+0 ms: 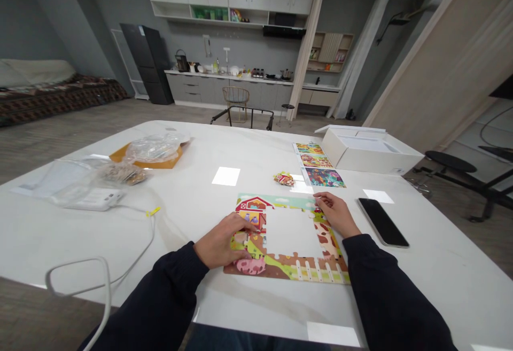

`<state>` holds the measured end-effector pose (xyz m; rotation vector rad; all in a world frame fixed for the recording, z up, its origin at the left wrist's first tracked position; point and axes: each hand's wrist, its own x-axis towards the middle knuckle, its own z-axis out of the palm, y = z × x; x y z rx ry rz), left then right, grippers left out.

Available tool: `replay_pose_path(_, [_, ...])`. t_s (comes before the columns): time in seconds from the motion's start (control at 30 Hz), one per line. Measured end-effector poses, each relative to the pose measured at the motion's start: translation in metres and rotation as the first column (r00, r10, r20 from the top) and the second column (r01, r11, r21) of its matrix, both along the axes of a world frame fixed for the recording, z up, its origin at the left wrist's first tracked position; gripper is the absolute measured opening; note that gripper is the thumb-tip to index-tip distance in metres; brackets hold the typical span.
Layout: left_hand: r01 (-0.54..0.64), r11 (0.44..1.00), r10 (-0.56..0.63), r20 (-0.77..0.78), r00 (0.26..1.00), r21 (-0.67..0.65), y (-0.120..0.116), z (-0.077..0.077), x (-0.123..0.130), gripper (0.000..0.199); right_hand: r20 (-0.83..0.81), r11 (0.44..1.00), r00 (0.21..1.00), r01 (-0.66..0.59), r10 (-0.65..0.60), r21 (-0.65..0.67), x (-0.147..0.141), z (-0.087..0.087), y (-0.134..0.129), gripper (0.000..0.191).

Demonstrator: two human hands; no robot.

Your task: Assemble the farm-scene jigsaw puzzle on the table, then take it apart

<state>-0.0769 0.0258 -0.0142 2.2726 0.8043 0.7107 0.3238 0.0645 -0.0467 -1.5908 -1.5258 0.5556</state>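
On the white table in front of me lies a farm-scene jigsaw puzzle, its border joined into a frame around a bare middle. My left hand rests on the puzzle's left side, fingers spread over the barn and pig pieces. At the upper right corner, my right hand touches the border with its fingertips, fingers stretched out. Whether a loose piece is under either hand, I cannot tell. A small pile of puzzle pieces sits just beyond the puzzle's top edge.
Right of the puzzle lies a black phone. Picture cards and an open white box are at the back right. Plastic bags, a white power bank and a looping white cable occupy the left.
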Motion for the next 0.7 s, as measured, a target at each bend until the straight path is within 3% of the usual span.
replay_pose_path(0.43, [0.081, 0.994, -0.083, 0.016, 0.996, 0.075, 0.0023, -0.0027, 0.0017, 0.027, 0.010, 1.000, 1.000, -0.007, 0.007, 0.010, 0.0008, -0.0023, 0.0015, 0.033])
replay_pose_path(0.7, [0.061, 0.993, -0.060, -0.018, 0.998, 0.102, 0.0024, -0.0068, 0.0005, 0.028, 0.017, 1.000, 1.000, -0.006, 0.006, 0.010, 0.0002, -0.0011, 0.0010, 0.034])
